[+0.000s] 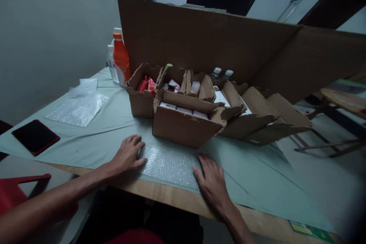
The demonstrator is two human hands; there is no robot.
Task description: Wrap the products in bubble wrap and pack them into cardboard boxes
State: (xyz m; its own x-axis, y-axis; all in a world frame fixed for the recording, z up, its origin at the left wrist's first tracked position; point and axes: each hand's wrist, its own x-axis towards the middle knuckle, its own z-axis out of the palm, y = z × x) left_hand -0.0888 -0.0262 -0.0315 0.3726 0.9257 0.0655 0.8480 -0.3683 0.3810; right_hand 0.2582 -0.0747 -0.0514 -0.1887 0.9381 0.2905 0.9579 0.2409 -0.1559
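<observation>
A sheet of bubble wrap lies flat on the pale green cloth near the table's front edge. My left hand rests flat on its left edge, fingers spread. My right hand lies flat on its right edge, fingers stretched out. Neither hand holds anything. Just behind the sheet stands an open cardboard box with white packets inside.
More open cardboard boxes hold red packets and small bottles. An orange bottle stands at the back left. Another bubble wrap pile and a dark red-edged tablet lie left. A tall cardboard sheet stands behind. A red chair sits below left.
</observation>
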